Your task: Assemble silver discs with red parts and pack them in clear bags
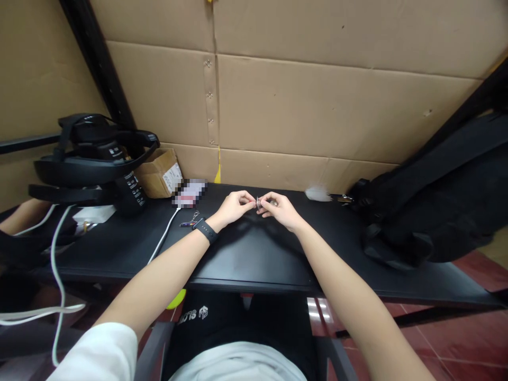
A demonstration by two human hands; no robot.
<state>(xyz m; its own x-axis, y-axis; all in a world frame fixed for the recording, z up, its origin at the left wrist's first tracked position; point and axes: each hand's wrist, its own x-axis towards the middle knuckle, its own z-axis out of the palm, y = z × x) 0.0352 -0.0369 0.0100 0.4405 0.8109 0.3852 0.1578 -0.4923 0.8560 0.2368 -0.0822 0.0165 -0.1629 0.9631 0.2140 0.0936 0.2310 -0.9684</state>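
Over the black table (254, 259) my left hand (234, 207) and my right hand (280, 210) meet fingertip to fingertip. Between them is a small, thin, shiny metal ring-like piece (257, 203), too small to make out exactly. The left thumb and index finger pinch its left side, while the right fingers close on it from the other side. A small brass-coloured bit (273, 202) shows at the right fingers; its kind is unclear. A dark smartwatch (205, 230) is strapped on my left wrist. Near it lies a small dark keychain (189, 224) with a metal clasp.
A blurred-out phone-like item (189, 193) with a white cable (164, 233) lies left, by a cardboard box (156, 174) and a black headset (91, 164). At right are a clear plastic packet (317, 194), keys (344, 199) and a black bag (436, 196). A cardboard wall (301, 111) stands behind.
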